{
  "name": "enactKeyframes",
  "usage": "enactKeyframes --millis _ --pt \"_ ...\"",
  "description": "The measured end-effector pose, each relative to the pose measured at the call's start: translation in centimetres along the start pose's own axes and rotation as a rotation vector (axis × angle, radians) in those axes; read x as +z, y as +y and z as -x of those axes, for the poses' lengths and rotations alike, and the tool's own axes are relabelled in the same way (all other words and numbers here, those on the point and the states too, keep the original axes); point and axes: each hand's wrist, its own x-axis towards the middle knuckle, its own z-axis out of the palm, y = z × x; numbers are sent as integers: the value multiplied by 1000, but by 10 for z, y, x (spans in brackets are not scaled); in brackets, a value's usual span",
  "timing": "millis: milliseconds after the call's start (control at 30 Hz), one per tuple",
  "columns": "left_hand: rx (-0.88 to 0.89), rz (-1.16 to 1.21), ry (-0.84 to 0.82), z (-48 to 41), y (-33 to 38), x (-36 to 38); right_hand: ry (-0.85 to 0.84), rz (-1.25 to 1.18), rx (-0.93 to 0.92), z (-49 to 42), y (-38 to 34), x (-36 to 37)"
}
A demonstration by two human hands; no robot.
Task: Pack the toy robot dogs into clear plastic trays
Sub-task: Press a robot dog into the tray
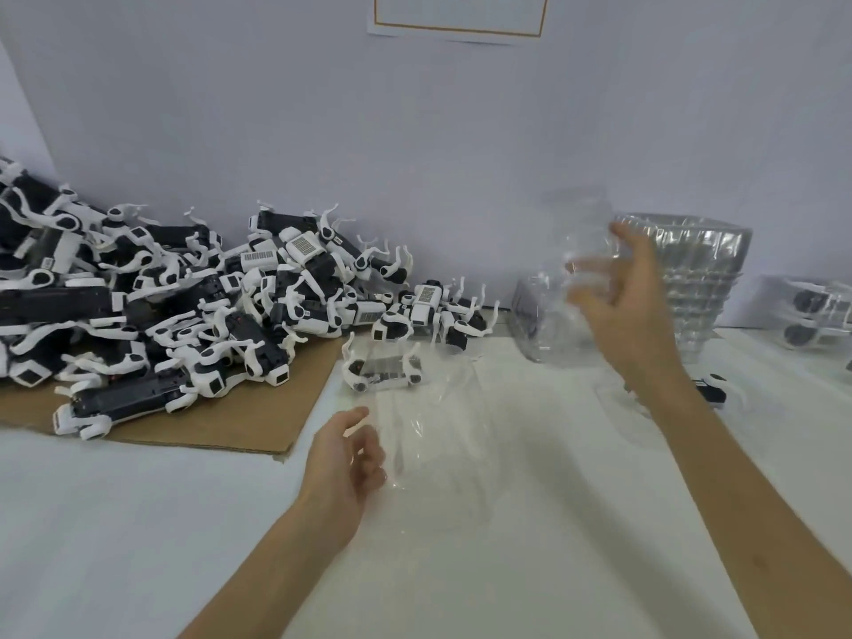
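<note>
- A clear tray (pixel 567 288) is held in the air at about 2 o'clock of the view by the right hand (pixel 631 306). The thumb is up and the fingers are spread wide behind the plastic. The hold looks loose and is blurred, so the tray could be dropped or twisted out of it.
- The stack of trays (pixel 701 269) stands just behind that hand, at 3 o'clock. It could be toppled by a careless sweep, or two nested trays could be taken as one.
- The left hand (pixel 346 458) is seen near the centre, at 7 o'clock of a single dog (pixel 382 368), with its fingers loosely curled. Whether the edge of the flat plastic (pixel 438 435), probably another tray, is pinched cannot be told. If it is not held, that light piece may be pushed away when a dog is pressed in.
- The single dog lies at the flat plastic's 12 o'clock end, seemingly in it. Its thin white legs could be caught on a moulded edge and bent if forced.
- The pile of toy robot dogs (pixel 161 306) is heaped on cardboard (pixel 221 422) at 9 o'clock. The legs are tangled, so several dogs could be dragged off when one is pulled.
- Another dog (pixel 712 387) lies on the table (pixel 115 523) just beyond the right forearm and could be swept aside by it.
</note>
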Motion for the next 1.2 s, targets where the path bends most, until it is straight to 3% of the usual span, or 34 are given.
enactKeyframes --millis 100,233,267,333,400,533,600,700,800,933,1133,1200 --pt "-45 -57 29 -4 -5 1 -113 386 -3 -59 5 9" --pt "-9 -101 38 -6 -9 -2 -382 895 256 -115 -7 28" --pt "-9 -101 31 -7 -8 -3 -360 888 225 -116 -15 39" --pt "-19 -99 23 -7 -6 -4 -278 719 -59 -98 -30 69" --pt "-30 -108 20 -5 -3 -3 -320 533 -229 -66 -37 100" --pt "9 -215 -5 6 -1 -6 -824 569 66 -25 -4 127" --pt "13 -256 -12 7 3 -7 -953 604 252 -18 19 125" --pt "-9 -266 -33 6 4 -6 -964 353 482 -5 49 124" --pt "-10 -231 -72 6 2 -5 -924 153 466 10 63 134" --pt "2 -250 -66 3 1 -7 -792 214 324 24 69 156" --pt "54 -326 -84 3 4 -9 -620 212 370 19 78 156" --pt "60 -356 -83 3 5 -8 -549 103 424 13 80 142"
